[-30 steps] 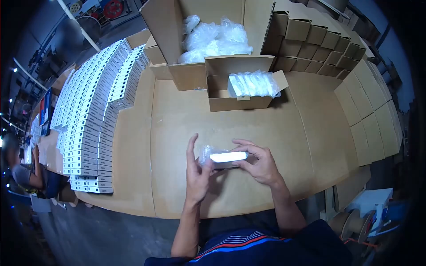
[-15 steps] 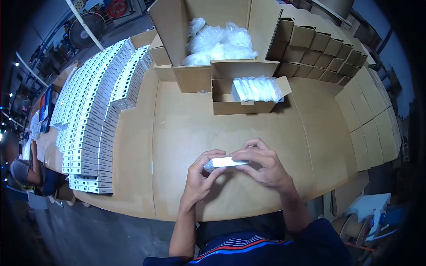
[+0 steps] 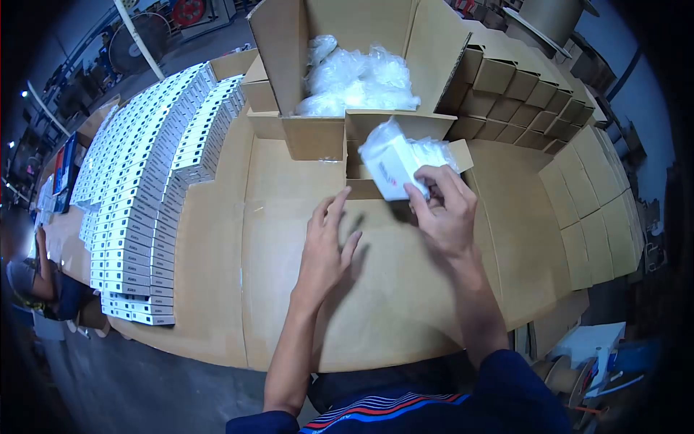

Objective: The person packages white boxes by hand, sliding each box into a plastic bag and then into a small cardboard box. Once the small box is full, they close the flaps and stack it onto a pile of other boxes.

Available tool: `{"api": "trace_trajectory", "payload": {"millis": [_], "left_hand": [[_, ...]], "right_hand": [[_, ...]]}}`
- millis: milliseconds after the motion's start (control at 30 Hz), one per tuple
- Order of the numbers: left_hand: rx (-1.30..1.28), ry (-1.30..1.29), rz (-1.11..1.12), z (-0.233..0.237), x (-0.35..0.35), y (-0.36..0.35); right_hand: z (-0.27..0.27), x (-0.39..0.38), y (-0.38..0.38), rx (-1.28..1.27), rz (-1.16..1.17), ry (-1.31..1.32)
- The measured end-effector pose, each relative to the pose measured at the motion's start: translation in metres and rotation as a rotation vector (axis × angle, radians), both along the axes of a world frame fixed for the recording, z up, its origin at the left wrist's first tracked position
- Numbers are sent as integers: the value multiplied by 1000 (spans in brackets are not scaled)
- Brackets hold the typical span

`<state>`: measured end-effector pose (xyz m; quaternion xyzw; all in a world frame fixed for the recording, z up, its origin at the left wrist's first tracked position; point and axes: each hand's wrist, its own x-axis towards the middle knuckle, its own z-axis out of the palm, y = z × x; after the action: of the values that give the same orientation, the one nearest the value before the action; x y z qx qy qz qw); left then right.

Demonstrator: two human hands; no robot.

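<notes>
My right hand (image 3: 447,210) pinches a white box (image 3: 392,168) by its lower right edge. Clear plastic wrap sticks out past the box's upper end. The box is tilted in front of a small open carton (image 3: 365,189), which holds several plastic-wrapped items (image 3: 434,153) and is partly hidden by it. My left hand (image 3: 327,242) hovers over the cardboard surface (image 3: 289,217), fingers apart, with nothing in it.
A large carton (image 3: 441,54) of clear plastic bags (image 3: 358,79) stands at the back. Stacked white boxes (image 3: 134,210) fill the left side. Brown cartons stand at the back right (image 3: 520,87) and right (image 3: 593,210). Another person (image 3: 43,275) is at the far left.
The white box has moved from between both hands up to the small carton, in my right hand. My left hand has let go and opened. The view has shifted slightly.
</notes>
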<state>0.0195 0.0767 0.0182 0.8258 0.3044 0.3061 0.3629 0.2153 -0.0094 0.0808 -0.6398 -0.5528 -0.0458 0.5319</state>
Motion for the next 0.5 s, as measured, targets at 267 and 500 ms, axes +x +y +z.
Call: {"api": "trace_trajectory", "payload": {"millis": [267, 500], "left_hand": [[331, 300, 81, -22, 36, 32], [320, 358, 125, -23, 34, 31]], "right_hand": [[-43, 4, 59, 12, -227, -272], [-66, 9, 74, -236, -300, -302]]}}
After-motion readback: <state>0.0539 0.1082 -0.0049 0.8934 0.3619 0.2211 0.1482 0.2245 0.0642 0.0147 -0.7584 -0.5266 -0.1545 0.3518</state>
